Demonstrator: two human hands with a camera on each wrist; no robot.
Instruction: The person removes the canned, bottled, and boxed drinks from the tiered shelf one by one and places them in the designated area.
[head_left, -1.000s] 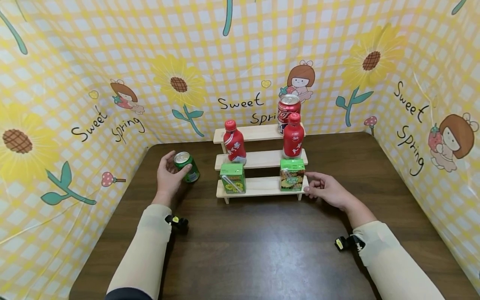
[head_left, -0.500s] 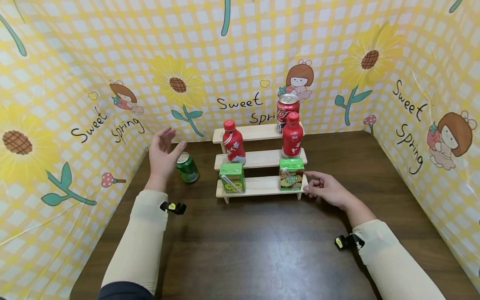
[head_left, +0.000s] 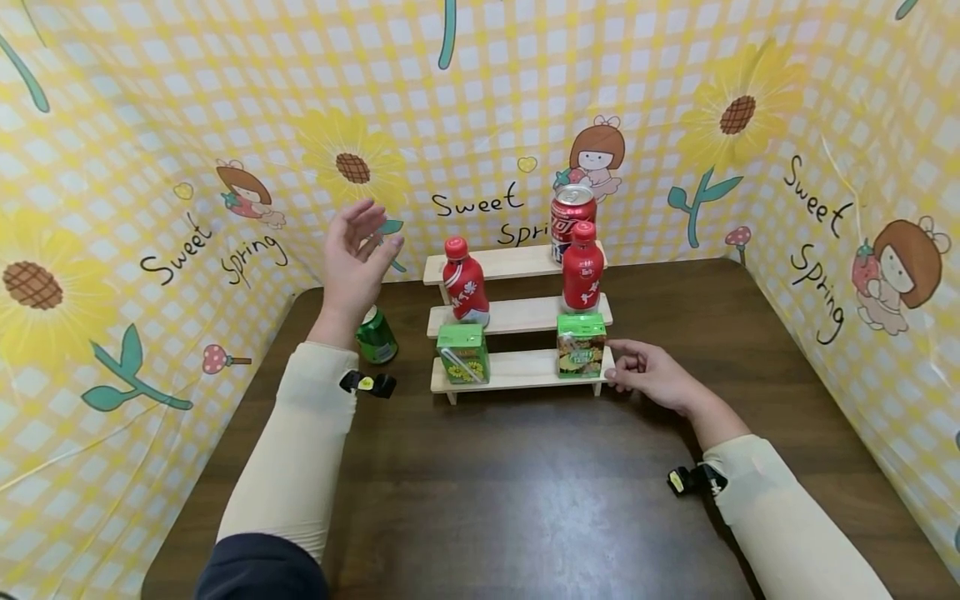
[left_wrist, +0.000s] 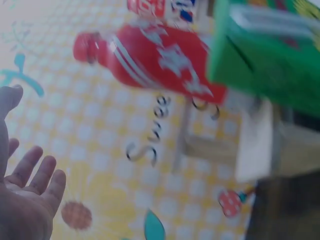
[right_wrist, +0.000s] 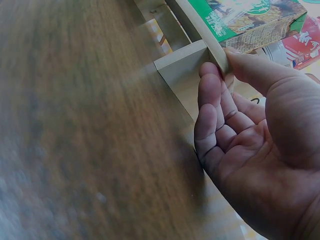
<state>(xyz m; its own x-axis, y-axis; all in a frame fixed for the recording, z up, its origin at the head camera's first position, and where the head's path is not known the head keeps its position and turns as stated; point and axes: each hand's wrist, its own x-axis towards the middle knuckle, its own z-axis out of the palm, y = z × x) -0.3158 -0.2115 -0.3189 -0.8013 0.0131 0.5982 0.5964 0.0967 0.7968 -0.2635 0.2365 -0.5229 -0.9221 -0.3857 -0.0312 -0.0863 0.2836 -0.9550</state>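
Observation:
My left hand [head_left: 354,271] is raised in the air, fingers loosely spread and holding nothing. Below it, a green can [head_left: 377,337] stands on the table, its top partly hidden behind my wrist. To the right is a three-tier wooden shelf [head_left: 521,368]. My right hand [head_left: 651,377] pinches the right end of its lowest tier, thumb above and fingers beneath, as the right wrist view shows. That tier bears two green drink cartons, a left one [head_left: 462,354] and a right one [head_left: 581,346]. Behind them stand a left red bottle [head_left: 465,283] and a right red bottle [head_left: 582,271].
A red can [head_left: 573,218] stands on the right of the top tier. The brown wooden table [head_left: 480,492] runs back to a yellow checked cloth [head_left: 480,100] that hangs at the back and both sides.
My left hand has let go of the green can, risen off it, and moved up and rightward. The can stays standing on the table. My right hand keeps its grip on the shelf.

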